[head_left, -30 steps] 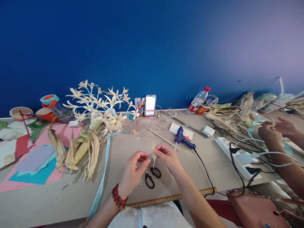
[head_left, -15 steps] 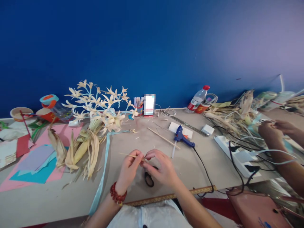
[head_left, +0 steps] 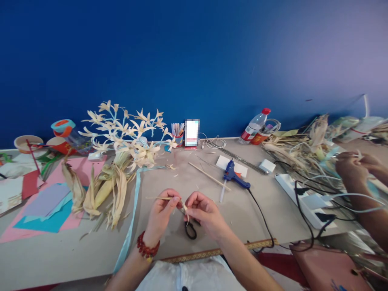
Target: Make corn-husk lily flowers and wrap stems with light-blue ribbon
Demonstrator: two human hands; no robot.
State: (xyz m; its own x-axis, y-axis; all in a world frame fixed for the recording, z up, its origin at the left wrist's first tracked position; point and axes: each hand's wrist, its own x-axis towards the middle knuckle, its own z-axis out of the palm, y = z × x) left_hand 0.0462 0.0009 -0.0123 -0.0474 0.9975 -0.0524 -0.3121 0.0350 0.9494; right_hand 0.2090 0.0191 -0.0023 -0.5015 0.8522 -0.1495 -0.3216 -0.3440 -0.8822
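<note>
My left hand [head_left: 165, 210], with a red bead bracelet on its wrist, pinches a thin pale strip of corn husk [head_left: 158, 198] whose narrow end sticks out to the left. My right hand [head_left: 204, 214] has thumb and fingertips closed on the pale husk [head_left: 186, 209] between both hands. Whether this is one piece or two, I cannot tell. Under the hands lie scissors [head_left: 190, 231], their black handles partly showing. To the right, a blue glue gun [head_left: 233, 174] rests with its nozzle up, and a wooden stick [head_left: 209, 176] lies beside it.
Husk flowers [head_left: 127, 131] and corn cobs [head_left: 104, 194] stand at left, near coloured paper [head_left: 42, 218] and a light blue ribbon [head_left: 131, 226]. A phone [head_left: 191, 133] leans against the wall. At right are a bottle [head_left: 253, 127], a power strip [head_left: 297, 198], cables and another person's hands [head_left: 353, 165].
My hands have drawn slightly apart, and more pale husk shows between them. My right fingers have curled in to a pinch. The other person's hands have shifted a little.
</note>
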